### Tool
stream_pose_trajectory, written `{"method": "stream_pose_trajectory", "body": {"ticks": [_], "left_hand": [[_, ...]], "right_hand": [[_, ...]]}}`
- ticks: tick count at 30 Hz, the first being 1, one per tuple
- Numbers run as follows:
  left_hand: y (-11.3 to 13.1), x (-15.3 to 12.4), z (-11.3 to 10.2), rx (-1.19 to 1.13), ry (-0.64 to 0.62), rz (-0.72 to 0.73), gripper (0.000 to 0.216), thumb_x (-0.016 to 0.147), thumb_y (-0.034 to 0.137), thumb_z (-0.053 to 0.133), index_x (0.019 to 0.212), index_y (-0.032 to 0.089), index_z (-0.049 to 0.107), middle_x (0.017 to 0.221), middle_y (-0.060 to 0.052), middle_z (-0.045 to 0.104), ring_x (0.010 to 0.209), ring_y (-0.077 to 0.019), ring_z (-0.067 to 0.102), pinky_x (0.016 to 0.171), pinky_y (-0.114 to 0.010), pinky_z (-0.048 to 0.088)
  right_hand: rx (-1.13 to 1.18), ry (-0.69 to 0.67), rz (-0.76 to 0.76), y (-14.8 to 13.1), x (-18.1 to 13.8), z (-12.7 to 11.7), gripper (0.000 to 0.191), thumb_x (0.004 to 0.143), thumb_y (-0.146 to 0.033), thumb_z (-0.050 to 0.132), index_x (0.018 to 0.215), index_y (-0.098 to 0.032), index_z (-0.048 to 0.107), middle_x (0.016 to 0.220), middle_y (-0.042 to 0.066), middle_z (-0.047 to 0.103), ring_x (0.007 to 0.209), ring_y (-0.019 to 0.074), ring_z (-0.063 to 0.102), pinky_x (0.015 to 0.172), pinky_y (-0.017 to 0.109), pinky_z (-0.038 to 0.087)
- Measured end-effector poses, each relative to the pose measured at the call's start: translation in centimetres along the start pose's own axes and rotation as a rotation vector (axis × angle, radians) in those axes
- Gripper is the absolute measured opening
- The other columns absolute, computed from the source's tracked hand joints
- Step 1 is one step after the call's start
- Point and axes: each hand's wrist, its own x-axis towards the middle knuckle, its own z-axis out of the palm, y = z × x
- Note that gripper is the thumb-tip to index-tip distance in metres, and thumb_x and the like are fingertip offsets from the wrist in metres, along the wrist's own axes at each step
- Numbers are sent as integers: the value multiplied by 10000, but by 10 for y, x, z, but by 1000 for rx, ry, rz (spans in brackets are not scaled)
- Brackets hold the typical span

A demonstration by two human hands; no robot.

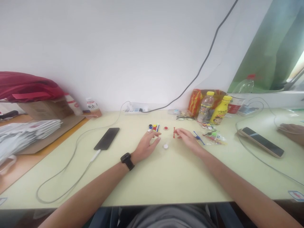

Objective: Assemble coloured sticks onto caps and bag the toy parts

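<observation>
My left hand (146,144) rests on the pale desk with a black watch on its wrist. Its fingers are loosely curled and the fingertips pinch at small coloured pieces (154,127). My right hand (187,138) lies just to the right and pinches a thin red stick piece (174,132) that stands upright. A small red cap (165,128) lies between the hands, and a white cap (165,146) sits nearer to me. A blue stick piece (197,136) lies beside my right hand.
A black phone (107,138) on a white cable lies to the left. Bottles (214,110), glasses (185,118) and a power strip (136,110) line the wall. Another phone (262,141) and another person's hand (293,130) are at the right. Stacked papers (28,130) lie far left.
</observation>
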Motion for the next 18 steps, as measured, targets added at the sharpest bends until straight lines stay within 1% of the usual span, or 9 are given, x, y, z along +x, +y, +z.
{"method": "stream_pose_trajectory", "body": {"ticks": [2,5,9,13,18], "left_hand": [[1,0,0,0,2,0,304,1044,413,496,1243,264,672,1143,-72,677,1135,-240,601,958,-389,509],[0,-1,0,2,9,-6,303,1042,414,500,1241,265,675,1130,-68,679,1124,-240,607,978,-398,504],[-1,-1,0,0,6,-10,294,1042,414,504,1233,271,676,1123,-61,676,1106,-232,612,1002,-400,490],[-1,-1,0,0,-3,-14,298,1047,417,491,1232,273,676,1116,-62,672,1117,-233,607,1005,-396,483],[-1,-1,0,7,-12,-15,303,1051,418,483,1238,272,671,1089,-61,665,1096,-226,611,994,-390,483]], "right_hand": [[-149,-1,-76,5,2,2,325,980,-439,491,1062,-229,725,1202,92,687,1157,248,621,992,404,502],[-333,-38,-165,12,3,5,309,974,-320,486,1141,-217,724,1200,104,679,1168,257,595,1065,444,449],[-499,-64,-247,21,3,8,343,977,-256,486,1239,-224,705,1300,120,651,1293,294,503,1110,483,397],[-556,-110,-286,25,4,7,314,990,-241,468,1157,-216,733,1278,126,675,1274,305,506,1101,488,397],[-554,-107,-287,18,4,6,279,989,-238,473,1091,-204,730,1246,132,687,1243,304,548,1098,487,408]]}}
